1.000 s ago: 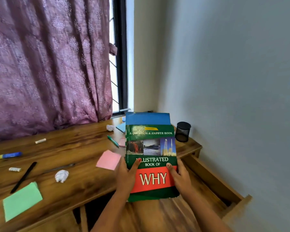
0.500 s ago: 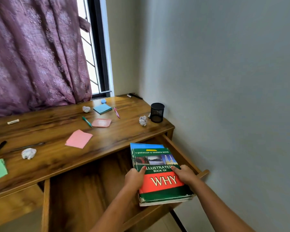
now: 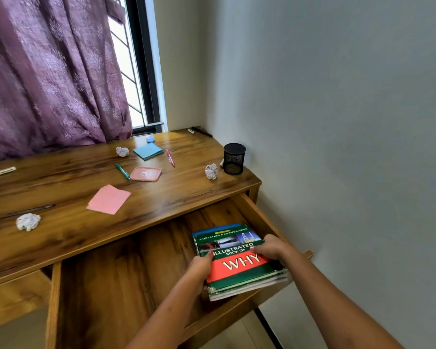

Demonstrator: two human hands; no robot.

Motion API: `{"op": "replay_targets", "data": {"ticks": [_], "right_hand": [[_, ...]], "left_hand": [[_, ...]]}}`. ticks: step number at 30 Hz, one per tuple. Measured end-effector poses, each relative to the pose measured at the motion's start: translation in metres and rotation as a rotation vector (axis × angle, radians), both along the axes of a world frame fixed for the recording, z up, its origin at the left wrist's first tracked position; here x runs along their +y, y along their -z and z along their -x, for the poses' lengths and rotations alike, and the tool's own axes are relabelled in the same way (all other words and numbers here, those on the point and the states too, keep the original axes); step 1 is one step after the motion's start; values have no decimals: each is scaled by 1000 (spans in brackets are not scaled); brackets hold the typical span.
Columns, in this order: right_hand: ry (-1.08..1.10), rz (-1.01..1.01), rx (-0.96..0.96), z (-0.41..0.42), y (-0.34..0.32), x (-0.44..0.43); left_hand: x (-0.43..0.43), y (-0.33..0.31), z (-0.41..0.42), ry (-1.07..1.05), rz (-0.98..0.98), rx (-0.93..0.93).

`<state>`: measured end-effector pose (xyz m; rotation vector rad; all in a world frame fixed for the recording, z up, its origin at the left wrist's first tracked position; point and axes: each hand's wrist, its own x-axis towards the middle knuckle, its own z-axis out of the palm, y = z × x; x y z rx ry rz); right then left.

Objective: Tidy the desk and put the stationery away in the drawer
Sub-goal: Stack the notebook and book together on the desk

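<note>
I observe the left hand (image 3: 200, 268) and right hand (image 3: 273, 248) each grasping the book stack (image 3: 237, 270) at the open drawer's (image 3: 126, 273) right end.

The drawer (image 3: 126, 285) lies bare left of the books (image 3: 239, 260).

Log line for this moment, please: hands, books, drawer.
left hand: grips book stack | right hand: grips book stack | where: open drawer, right end | pending on desk: green pen, pink pen
</note>
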<state>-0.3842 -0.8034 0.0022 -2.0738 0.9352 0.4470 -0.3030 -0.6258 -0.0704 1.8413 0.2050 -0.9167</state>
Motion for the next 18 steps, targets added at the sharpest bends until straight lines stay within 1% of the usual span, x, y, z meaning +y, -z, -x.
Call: {"op": "replay_targets", "data": {"ticks": [3,8,15,18], "right_hand": [[-31,40,13,-17,9,-6],[-54,93,-14,-36,30,-18],[-37,133,-48,-45,59,-26],[-14,136,-32,-43,76,-28]], "left_hand": [[-8,8,-8,-28,23,28],[-16,15,-13,20,13,90],[-23,33,-23,104,16,72],[-24,41,-29,219,-52,31]]}}
